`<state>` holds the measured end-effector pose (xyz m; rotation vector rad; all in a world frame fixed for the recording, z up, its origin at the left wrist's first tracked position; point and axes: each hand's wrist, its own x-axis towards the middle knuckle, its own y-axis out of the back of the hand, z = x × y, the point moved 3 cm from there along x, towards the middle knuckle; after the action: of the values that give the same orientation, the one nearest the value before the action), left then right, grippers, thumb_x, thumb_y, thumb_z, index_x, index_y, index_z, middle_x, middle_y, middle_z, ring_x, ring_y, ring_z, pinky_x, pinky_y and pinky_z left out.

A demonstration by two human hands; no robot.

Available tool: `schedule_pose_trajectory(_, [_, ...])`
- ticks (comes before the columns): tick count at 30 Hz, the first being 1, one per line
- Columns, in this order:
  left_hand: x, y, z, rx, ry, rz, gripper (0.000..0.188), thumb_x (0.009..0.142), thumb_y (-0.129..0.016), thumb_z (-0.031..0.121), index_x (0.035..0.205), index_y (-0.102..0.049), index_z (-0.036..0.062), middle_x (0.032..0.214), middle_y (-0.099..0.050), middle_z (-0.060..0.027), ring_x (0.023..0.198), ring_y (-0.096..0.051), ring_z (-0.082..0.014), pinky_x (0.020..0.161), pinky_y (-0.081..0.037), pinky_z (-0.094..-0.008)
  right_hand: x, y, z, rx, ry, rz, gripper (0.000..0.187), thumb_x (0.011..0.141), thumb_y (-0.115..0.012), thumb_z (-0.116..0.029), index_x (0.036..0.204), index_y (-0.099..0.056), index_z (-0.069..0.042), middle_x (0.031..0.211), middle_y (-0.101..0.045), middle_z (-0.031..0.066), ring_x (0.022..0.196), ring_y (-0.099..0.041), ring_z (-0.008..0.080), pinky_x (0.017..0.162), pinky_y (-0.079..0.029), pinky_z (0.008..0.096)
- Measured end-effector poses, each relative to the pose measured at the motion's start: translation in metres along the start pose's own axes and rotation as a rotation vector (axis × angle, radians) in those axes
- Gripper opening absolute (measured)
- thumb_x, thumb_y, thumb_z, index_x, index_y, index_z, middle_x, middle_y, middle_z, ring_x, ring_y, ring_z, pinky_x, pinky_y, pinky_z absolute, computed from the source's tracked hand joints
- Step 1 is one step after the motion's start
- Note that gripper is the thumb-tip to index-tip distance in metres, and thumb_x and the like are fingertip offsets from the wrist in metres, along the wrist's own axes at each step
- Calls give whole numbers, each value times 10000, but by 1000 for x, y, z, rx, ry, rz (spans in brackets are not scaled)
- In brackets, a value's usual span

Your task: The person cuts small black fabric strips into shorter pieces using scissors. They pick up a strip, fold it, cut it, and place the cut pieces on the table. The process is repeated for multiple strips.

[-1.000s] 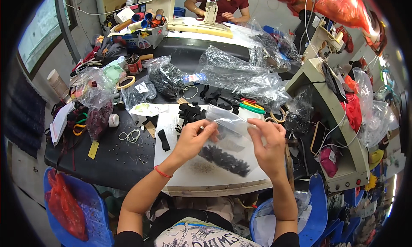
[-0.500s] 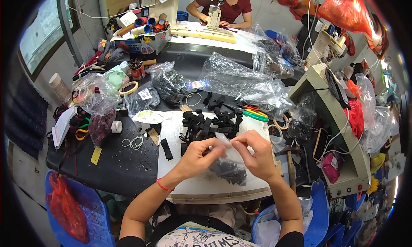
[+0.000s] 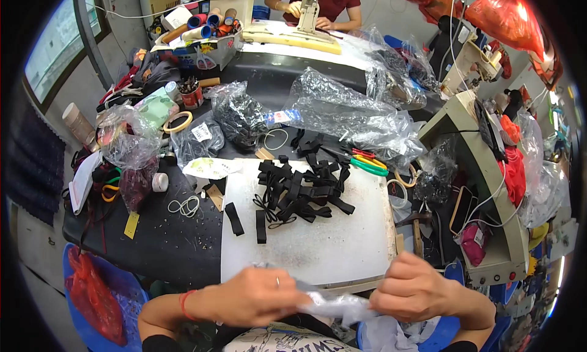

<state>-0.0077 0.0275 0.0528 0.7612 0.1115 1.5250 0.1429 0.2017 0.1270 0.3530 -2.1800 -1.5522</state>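
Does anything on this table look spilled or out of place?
Yes: small specks dot the black tabletop left of the white board, and grit smudges the board beside the jumbled black straps, like unswept debris.

The left hand (image 3: 260,295) and the right hand (image 3: 413,289) are held low and somewhat apart, the grip of each being closed. The left forearm (image 3: 208,305) and the right forearm (image 3: 469,304) come inward from opposite sides.

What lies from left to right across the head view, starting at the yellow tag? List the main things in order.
Yellow tag, white cord coil, left hand, plastic bag between the hands, right hand, clear plastic near the far right.
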Motion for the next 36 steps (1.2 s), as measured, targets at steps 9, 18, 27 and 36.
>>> schedule_pose_trajectory(9, [24, 0, -26, -212, 336, 267, 100, 862, -626, 102, 888, -651, 9, 697, -598, -102, 554, -553, -175, 487, -410, -306, -3, -43, 34, 278, -517, 231, 259, 778, -733, -206, 895, -607, -13, 790, -609, 98, 662, -573, 241, 598, -465, 338])
schedule_pose_trajectory(18, [26, 1, -60, 241, 474, 652, 390, 787, -722, 198, 1104, -574, 27, 946, -561, -106, 635, -515, -157, 549, -428, -274, -12, -73, 63, 329, -840, 371, 256, 754, -753, -181, 867, -607, -3, 716, -603, 93, 622, -571, 157, 569, -451, 281])
schedule_pose_trajectory(27, [18, -21, -63, 426, 402, 508, 470, 722, -765, 406, 858, -540, 17, 779, -534, -77, 678, -567, -223, 552, -456, -317, -18, -76, 51, 220, -852, 377, 92, 825, -649, -66, 807, -596, 7, 705, -597, 129, 570, -571, 261, 534, -438, 334])
schedule_pose_trajectory(36, [41, -58, -49, 370, 63, 157, 306, 825, -645, 309, 769, -491, 51, 710, -489, -71, 603, -534, -230, 485, -433, -340, 1, -64, 28, 351, -640, 351, 88, 796, -668, -26, 783, -584, -2, 683, -557, 110, 569, -549, 247, 519, -433, 329])
